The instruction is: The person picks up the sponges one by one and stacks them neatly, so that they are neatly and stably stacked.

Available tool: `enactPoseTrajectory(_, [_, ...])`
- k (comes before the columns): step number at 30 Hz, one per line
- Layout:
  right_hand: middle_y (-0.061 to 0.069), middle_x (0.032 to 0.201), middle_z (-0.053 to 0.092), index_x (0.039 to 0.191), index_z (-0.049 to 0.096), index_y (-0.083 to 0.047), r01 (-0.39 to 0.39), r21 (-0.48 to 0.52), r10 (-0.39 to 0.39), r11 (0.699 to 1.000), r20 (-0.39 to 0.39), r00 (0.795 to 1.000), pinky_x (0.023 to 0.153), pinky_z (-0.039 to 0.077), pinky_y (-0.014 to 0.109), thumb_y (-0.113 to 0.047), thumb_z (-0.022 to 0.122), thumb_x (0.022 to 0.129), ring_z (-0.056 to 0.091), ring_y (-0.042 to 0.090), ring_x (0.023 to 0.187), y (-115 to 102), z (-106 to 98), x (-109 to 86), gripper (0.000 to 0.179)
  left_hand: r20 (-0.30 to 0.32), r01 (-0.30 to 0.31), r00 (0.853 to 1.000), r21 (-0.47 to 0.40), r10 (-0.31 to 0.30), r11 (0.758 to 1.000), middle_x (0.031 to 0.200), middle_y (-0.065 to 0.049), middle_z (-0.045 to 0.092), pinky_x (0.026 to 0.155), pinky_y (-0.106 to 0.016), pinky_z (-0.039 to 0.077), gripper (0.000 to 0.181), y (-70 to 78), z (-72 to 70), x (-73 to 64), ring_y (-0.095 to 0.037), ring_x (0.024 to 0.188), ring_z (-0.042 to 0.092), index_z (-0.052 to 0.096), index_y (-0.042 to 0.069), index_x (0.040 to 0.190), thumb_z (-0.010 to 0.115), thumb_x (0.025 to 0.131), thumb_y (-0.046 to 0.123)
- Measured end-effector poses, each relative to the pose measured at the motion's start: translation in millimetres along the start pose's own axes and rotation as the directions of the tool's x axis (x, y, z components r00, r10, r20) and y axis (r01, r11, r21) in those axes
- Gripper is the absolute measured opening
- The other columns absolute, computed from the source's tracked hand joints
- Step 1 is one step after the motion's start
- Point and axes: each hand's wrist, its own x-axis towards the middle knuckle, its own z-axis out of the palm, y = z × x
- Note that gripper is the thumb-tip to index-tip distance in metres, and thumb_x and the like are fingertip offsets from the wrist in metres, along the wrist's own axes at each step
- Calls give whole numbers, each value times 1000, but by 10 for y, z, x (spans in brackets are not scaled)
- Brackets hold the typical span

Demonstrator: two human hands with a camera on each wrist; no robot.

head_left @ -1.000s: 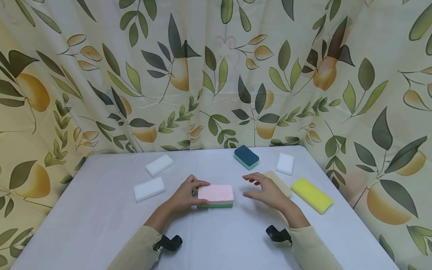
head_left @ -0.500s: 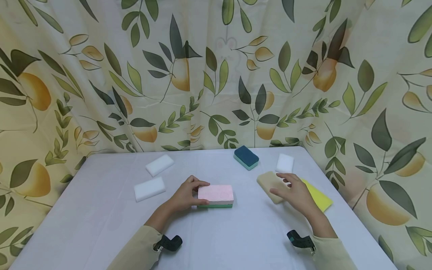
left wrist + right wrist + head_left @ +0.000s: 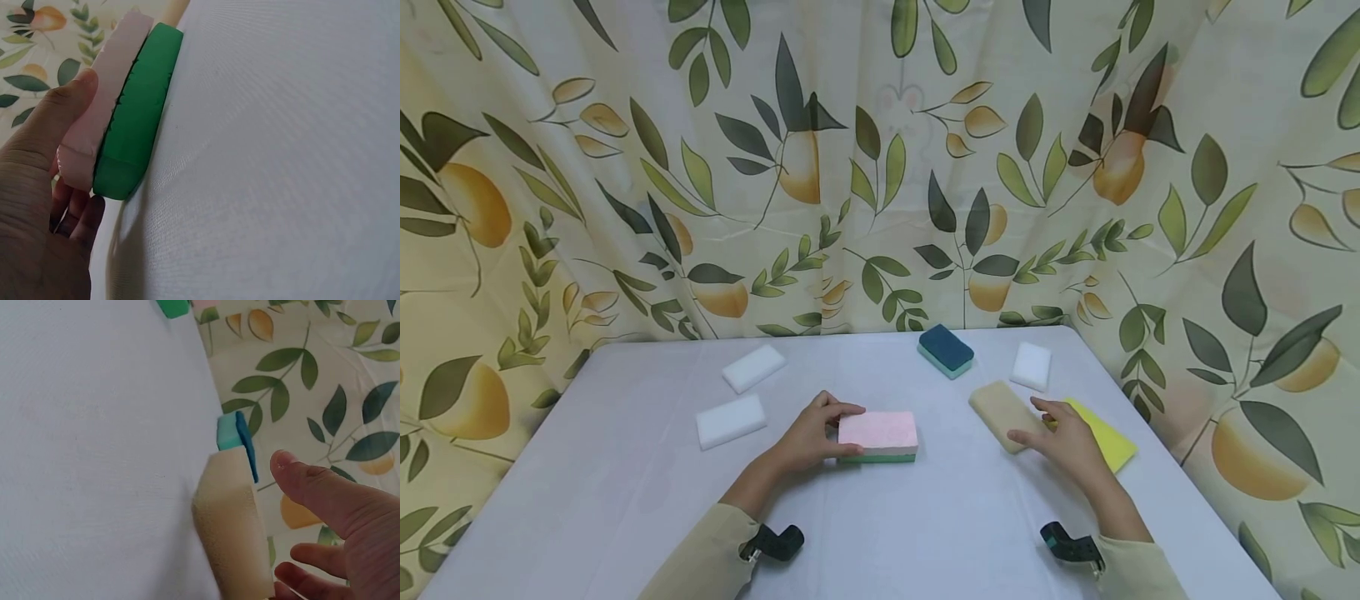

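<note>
Compared with a second ago, we see the right hand [image 3: 1067, 437] farther out to the right of the pink-and-green sponge [image 3: 880, 433], now at the beige sponge [image 3: 997, 408], while the left hand [image 3: 812, 433] is right where it was. That left hand pinches the pink-and-green sponge by its left end, thumb on the near side, fingers on the far. We judge that this steadies it on the white tablecloth [image 3: 887, 533] and keeps pink squarely above green; whether those layers are bonded or merely stacked, we can't tell. Over to the right, the thumb and fingers stand wide apart with nothing between them, a spread that seems to suit the beige sponge; contact there we can't confirm. Around our pink-and-green landmark: the yellow sponge [image 3: 1108, 440] lies beyond the beige one to its right, partly behind the right hand; the teal-topped scouring sponge [image 3: 946, 348] sits behind it and slightly right. Two white sponges [image 3: 731, 422] lie off to its left, perhaps spaced simply to stay apart.
</note>
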Motion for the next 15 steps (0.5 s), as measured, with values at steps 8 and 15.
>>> enactPoseTrajectory(8, [32, 140, 40, 148, 33, 8, 1, -35, -1, 999, 7, 1000, 98, 44, 57, -49, 80, 78, 45, 47, 123, 47, 70, 43, 101, -9, -8, 1000, 0, 8, 1000, 95, 1, 43, 90, -30, 47, 63, -25, 8, 1, -12, 96, 54, 67, 18, 127, 89, 70, 31])
enactPoseTrajectory(15, [33, 139, 39, 148, 32, 8, -6, -44, 6, 999, 5, 1000, 99, 43, 57, -50, 81, 77, 44, 45, 122, 74, 107, 52, 104, -13, -8, 1000, 7, 8, 1000, 95, 1, 43, 89, -29, 46, 63, -41, 14, 2, -12, 96, 53, 67, 19, 127, 90, 70, 33])
